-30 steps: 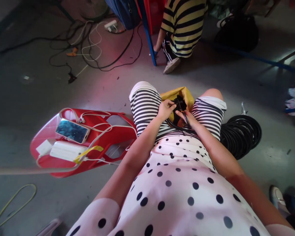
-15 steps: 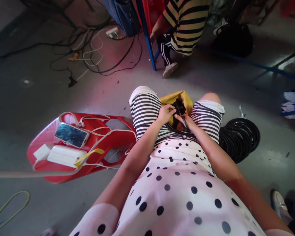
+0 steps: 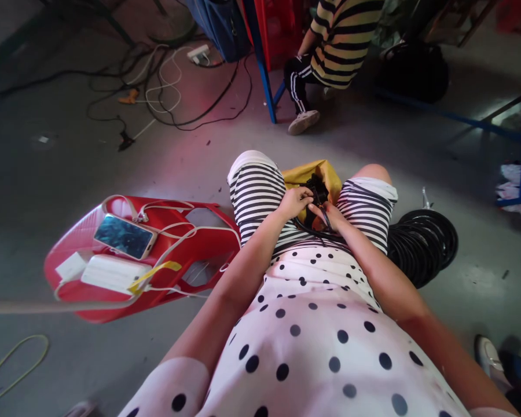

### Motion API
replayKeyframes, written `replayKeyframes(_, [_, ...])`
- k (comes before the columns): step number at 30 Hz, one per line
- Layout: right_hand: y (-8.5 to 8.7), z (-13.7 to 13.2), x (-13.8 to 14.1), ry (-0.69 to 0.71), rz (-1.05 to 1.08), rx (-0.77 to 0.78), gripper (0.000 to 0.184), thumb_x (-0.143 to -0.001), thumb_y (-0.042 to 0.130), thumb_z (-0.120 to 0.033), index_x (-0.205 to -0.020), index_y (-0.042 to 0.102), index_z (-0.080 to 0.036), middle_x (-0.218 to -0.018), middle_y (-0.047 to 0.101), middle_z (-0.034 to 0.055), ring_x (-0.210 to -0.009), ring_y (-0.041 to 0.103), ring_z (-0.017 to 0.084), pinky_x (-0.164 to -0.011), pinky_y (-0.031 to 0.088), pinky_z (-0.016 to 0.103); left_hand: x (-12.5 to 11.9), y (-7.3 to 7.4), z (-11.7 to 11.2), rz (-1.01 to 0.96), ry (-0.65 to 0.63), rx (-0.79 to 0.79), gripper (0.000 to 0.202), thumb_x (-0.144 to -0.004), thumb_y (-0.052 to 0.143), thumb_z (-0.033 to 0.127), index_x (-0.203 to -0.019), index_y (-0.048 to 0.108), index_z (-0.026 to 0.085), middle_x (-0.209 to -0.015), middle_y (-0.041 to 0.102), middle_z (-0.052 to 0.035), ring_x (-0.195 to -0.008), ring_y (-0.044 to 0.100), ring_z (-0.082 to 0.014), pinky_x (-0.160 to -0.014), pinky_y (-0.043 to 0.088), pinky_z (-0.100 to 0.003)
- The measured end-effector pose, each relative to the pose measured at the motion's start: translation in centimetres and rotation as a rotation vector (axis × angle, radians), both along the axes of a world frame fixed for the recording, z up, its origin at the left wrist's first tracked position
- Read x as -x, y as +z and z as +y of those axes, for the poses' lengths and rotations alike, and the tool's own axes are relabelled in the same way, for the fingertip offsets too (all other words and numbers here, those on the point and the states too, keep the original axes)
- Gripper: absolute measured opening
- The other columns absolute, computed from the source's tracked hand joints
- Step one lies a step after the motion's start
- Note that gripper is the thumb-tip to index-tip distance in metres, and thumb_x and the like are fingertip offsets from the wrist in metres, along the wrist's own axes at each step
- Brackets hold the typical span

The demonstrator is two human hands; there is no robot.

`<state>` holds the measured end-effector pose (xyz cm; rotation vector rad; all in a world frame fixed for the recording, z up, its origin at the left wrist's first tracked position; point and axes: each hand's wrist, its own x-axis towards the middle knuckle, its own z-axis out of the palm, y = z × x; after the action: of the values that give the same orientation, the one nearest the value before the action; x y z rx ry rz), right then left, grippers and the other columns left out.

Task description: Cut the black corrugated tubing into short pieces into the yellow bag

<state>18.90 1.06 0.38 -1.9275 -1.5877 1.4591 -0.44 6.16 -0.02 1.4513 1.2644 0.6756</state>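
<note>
Between my knees stands a yellow bag (image 3: pixel 306 172) with a heap of small black parts (image 3: pixel 318 186) in its mouth. My left hand (image 3: pixel 297 201) is closed in a pinch over the bag, and what its fingertips hold is too small to make out. Just beside it, my right hand (image 3: pixel 327 214) is closed around a black cable (image 3: pixel 325 218), thumb toward the left fingertips. More black cable runs across my lap under both hands. By my right leg hangs or lies a thick coil of black cable (image 3: pixel 423 246).
To my left a red plastic stool (image 3: pixel 80 301) carries a phone (image 3: pixel 124 236), a white power bank (image 3: pixel 113 274) and white cords. Tangled cables and a power strip (image 3: pixel 198 54) lie on the floor ahead. A person in a striped shirt (image 3: pixel 347 43) sits beyond a blue table leg (image 3: pixel 263 63).
My hands stay in nearly the same place, with only slight finger movement. The person ahead has drawn an arm back from the blue leg and shifted a little to the right.
</note>
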Motion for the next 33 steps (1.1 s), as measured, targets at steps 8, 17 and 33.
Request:
replayKeyframes(8, [0.7, -0.1, 0.6, -0.017, -0.093, 0.003, 0.053, -0.101, 0.072, -0.074, -0.086, 0.056, -0.027, -0.075, 0.067, 0.0032, -0.074, 0.065, 0.024, -0.072, 0.047, 0.034, -0.1, 0.4, 0.0, -0.025, 0.031, 0.061, 0.005, -0.089, 0.076, 0.017, -0.093, 0.079, 0.018, -0.076, 0.073, 0.0007, -0.062, 0.063, -0.0129, -0.069, 0.053, -0.027])
replayKeyframes(17, [1.6, 0.1, 0.9, -0.033, -0.136, -0.034, 0.055, -0.101, 0.074, -0.072, -0.076, 0.057, -0.026, -0.072, 0.069, 0.0054, -0.077, 0.069, 0.026, -0.078, 0.051, 0.036, -0.5, 0.9, -0.2, -0.07, 0.082, 0.123, 0.006, -0.088, 0.076, 0.014, -0.092, 0.076, 0.018, -0.077, 0.073, 0.0011, -0.055, 0.057, -0.0106, -0.062, 0.05, -0.025])
replayKeyframes(33, [-0.1, -0.1, 1.0, -0.109, -0.059, -0.036, 0.059, -0.096, 0.073, -0.079, -0.077, 0.052, -0.028, -0.063, 0.06, 0.0013, -0.071, 0.063, 0.024, -0.071, 0.046, 0.034, -0.8, 1.4, -0.6, -0.132, 0.221, 0.235, 0.01, -0.095, 0.074, 0.01, -0.097, 0.069, 0.018, -0.078, 0.064, 0.0035, -0.057, 0.057, -0.0082, -0.056, 0.046, -0.021])
